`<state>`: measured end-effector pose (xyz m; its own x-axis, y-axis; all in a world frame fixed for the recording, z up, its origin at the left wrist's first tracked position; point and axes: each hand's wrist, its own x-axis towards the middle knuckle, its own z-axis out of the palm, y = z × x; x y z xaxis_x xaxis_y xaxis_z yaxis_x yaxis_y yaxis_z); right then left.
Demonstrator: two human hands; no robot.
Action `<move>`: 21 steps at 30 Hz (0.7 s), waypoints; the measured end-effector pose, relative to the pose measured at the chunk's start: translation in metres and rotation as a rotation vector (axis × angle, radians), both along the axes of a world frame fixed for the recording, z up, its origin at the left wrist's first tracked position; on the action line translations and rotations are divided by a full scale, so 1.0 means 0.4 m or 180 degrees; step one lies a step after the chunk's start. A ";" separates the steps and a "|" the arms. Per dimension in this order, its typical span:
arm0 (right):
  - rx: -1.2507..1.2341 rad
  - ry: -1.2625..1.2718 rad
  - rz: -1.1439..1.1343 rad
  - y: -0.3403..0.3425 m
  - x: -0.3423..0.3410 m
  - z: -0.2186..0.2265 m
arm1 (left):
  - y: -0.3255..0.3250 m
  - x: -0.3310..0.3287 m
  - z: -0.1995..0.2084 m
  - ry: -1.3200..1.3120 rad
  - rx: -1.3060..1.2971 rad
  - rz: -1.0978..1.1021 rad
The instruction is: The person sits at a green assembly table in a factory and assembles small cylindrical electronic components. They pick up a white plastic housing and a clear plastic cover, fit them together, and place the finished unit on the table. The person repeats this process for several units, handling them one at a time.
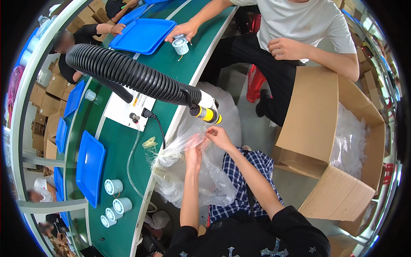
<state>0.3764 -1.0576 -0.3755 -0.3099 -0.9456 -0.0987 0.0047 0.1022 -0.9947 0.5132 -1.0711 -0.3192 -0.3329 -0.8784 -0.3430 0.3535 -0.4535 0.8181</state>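
My left hand (194, 155) and my right hand (219, 138) are close together over my lap, just below the hose nozzle (206, 115) with its yellow and black tip. Between them is a clear plastic bag (215, 184), which drapes over my lap toward the table edge. My right fingers pinch its upper part. The left fingers are closed on the film too, partly covered by it. More crumpled clear plastic (165, 160) lies over the table edge, left of my left hand.
A ribbed black hose (137, 75) arches above the green table (128, 158) from a white box (124, 112). Several white cylindrical parts (123, 205) stand beside a blue tray (90, 169). An open carton (310, 111) holds clear bags. Across, a co-worker's hand (183, 32) touches another white part (180, 46).
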 end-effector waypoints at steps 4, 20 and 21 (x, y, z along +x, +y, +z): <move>0.0487 -0.0660 0.0536 -0.006 -0.011 0.011 | 0.001 -0.010 0.006 0.0024 -0.0003 -0.0016; 0.0291 -0.2437 0.0578 0.001 -0.023 0.036 | -0.019 -0.022 -0.040 -0.0954 -0.0353 0.0173; 0.0330 -0.2402 0.0587 0.000 -0.022 0.035 | -0.025 -0.023 -0.052 -0.0844 -0.0363 0.0224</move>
